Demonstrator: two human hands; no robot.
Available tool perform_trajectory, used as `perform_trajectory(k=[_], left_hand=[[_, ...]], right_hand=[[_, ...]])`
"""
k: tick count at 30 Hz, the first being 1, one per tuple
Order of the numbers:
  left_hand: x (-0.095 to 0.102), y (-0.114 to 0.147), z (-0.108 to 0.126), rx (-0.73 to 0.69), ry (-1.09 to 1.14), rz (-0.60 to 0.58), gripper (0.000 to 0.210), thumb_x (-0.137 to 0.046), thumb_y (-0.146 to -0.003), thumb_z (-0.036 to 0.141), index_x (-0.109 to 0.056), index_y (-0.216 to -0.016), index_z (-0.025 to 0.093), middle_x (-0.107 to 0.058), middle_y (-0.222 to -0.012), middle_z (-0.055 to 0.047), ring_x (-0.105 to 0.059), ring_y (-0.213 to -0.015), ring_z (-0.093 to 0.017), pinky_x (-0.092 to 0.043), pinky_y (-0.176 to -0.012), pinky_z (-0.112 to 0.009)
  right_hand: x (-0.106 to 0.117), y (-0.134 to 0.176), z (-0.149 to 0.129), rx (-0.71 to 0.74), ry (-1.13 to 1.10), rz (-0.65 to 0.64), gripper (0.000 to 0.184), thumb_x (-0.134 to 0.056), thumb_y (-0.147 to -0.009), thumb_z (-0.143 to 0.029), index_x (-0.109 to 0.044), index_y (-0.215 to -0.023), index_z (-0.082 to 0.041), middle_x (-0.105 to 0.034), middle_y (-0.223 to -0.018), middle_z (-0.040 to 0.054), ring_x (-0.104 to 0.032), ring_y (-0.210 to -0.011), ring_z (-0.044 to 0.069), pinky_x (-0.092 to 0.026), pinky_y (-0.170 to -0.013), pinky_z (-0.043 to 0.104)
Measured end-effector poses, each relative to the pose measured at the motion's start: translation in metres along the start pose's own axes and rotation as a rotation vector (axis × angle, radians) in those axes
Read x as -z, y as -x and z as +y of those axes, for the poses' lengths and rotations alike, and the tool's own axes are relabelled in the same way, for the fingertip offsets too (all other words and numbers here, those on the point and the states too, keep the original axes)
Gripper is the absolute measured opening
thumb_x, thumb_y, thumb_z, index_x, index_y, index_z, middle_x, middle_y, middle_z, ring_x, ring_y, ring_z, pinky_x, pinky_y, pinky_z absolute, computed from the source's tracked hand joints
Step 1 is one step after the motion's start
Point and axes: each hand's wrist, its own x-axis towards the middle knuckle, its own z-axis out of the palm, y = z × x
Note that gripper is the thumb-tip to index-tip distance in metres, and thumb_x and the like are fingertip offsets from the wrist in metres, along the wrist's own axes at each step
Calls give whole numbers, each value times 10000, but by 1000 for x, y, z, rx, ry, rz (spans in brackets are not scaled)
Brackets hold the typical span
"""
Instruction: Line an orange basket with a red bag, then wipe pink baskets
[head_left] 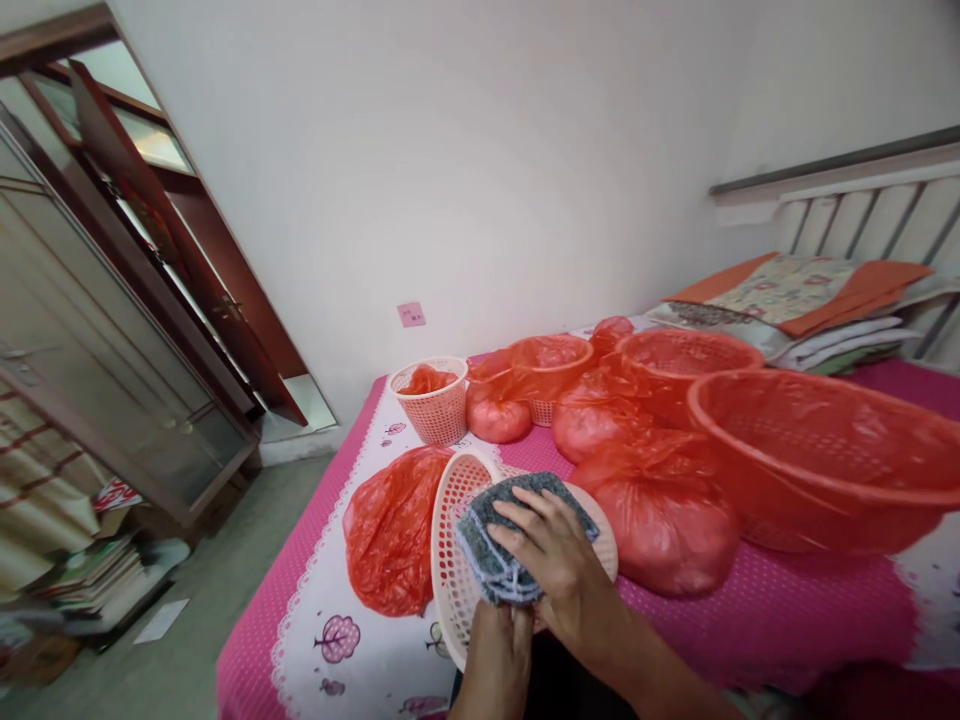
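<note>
A thick bundle of folded grey-blue cloth (517, 535) with pale edging lies in front of a tilted cream plastic basket (450, 530) with holes in its wall. My right hand (555, 560) grips the bundle from the right, its fingers spread over the top and the thumb side low at the edge. Below, my left hand (501, 630) is closed at the bundle's lower edge; its fingertips are mostly hidden. Left of the basket, touching it, sits a crumpled red plastic bag (394, 535).
Knotted, filled red bags (667, 530) lie right of the basket. Behind them stand a small white basket (431, 405) and several red-covered baskets, with a large red one (817, 470) at right. Folded bedding (802, 290) is stacked far right. The bed edge (300, 590) drops to floor at left.
</note>
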Motion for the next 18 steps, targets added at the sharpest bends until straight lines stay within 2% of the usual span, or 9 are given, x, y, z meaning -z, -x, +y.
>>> perform_trajectory(k=[4,9,14,18], left_hand=[[-3,-2,6,-33,25,-5,483,-590,-876,291,-699,-1340,210,-744,-1266,-167,-585,-1330,-414,-433,-1170,-578],[-7,-1,11,-86,-27,16,497,-588,-859,225,-697,-1343,197,-739,-1270,-180,-563,-1351,-411,-444,-1158,-580],[-8,3,15,-137,-222,72,441,-603,-862,204,-730,-1284,209,-764,-1189,-179,-612,-1270,-397,-520,-1064,-567],[-23,3,23,-173,-406,138,385,-634,-859,210,-759,-1222,196,-769,-1120,-188,-655,-1189,-389,-591,-945,-523]], right_hand=[[-6,12,0,-17,-26,-65,602,-494,-761,-49,-647,-1318,-218,-631,-1451,75,-453,-1413,288,-336,-1189,503],[-3,19,0,11,-36,-108,516,-516,-812,-107,-656,-1297,-214,-643,-1439,97,-484,-1380,311,-400,-1128,499],[0,22,-4,2,-80,-65,480,-478,-800,-67,-662,-1223,-200,-657,-1411,107,-490,-1379,295,-417,-1119,499],[4,22,-8,-3,-135,-156,465,-506,-789,-93,-668,-1207,-217,-664,-1413,98,-523,-1360,321,-424,-1134,517]])
